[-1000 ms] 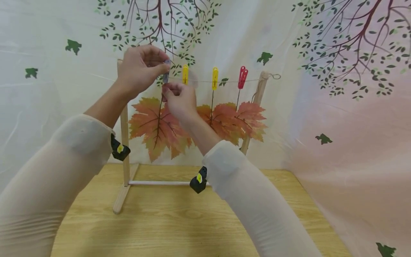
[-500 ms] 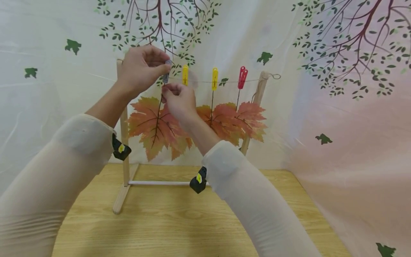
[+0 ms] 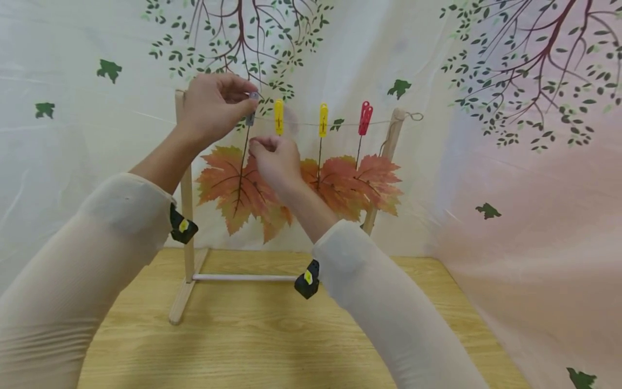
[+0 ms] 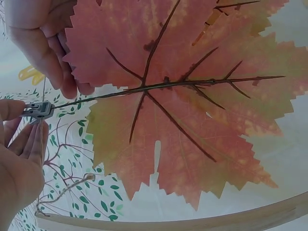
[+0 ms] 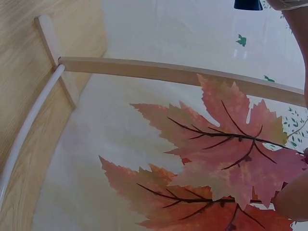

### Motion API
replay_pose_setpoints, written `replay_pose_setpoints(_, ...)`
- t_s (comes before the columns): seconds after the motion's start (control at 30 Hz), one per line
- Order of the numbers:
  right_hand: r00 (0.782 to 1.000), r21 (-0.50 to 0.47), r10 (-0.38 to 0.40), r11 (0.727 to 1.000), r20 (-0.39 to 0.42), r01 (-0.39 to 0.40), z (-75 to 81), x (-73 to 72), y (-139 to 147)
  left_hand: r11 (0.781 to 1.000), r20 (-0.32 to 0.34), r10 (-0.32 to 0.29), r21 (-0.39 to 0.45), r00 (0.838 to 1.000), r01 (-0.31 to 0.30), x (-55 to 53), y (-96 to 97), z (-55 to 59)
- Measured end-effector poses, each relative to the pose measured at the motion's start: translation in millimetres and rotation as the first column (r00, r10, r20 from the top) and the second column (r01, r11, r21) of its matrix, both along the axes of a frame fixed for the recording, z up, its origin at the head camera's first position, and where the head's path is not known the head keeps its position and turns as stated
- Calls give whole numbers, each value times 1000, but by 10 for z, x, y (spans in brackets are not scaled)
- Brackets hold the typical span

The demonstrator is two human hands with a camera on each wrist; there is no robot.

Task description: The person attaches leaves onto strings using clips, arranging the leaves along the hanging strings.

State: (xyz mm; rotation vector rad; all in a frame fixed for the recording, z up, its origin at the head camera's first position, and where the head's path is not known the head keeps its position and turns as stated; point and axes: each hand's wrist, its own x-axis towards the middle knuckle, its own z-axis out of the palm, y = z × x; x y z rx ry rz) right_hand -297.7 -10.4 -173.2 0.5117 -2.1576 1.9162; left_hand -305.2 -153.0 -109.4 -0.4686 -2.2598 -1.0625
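Note:
In the head view my left hand [image 3: 209,108] pinches a grey clothespin [image 3: 250,118] between thumb and fingers, at the left part of a thin line. The clothespin's jaws are on the dark stem of an orange-red maple leaf [image 3: 233,186], which hangs below. My right hand [image 3: 279,162] is just right of that stem, fingers loosely bent and holding nothing. The left wrist view shows its fingertips [image 4: 70,89] beside the stem, overlapping the leaf's edge, while the clothespin [image 4: 39,109] sits at the line. The right wrist view shows the leaf [image 5: 240,137] over another leaf [image 5: 202,202].
Two yellow clothespins [image 3: 323,120] and a red clothespin [image 3: 365,119] hold more leaves [image 3: 376,183] along the line [image 3: 298,123]. A wooden frame with a left post [image 3: 187,221], right post [image 3: 392,140] and white bottom bar [image 3: 243,277] stands on the wooden table [image 3: 272,335]. A printed curtain hangs behind.
My right hand has let go of the leaf's stem and moved slightly down and right. My left hand stays at the grey clothespin, and the leaf has swung a little.

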Motion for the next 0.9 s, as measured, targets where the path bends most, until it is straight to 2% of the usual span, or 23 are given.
replay_pose_setpoints(0.17, 1000, 46, -3, 999, -25, 4, -31, 37, 63, 1000, -26, 5, -13, 1000, -6, 4, -3, -15)
replay_pose_setpoints(0.4, 988, 160, 5, 987, -151, 19, -77, 108, 182, 1000, -91, 16, -25, 996, -18, 34, -14, -53)
replay_pose_setpoints(0.63, 974, 228, 32, 973, -225, 21, -138, 199, 357, 1000, -227, -2, -17, 974, -2, 97, -57, -93)
replay_pose_setpoints(0.9, 955, 266, 127, 963, -267, -53, -200, 301, 619, 1000, -328, 5, 27, 945, 4, 216, -198, -223)
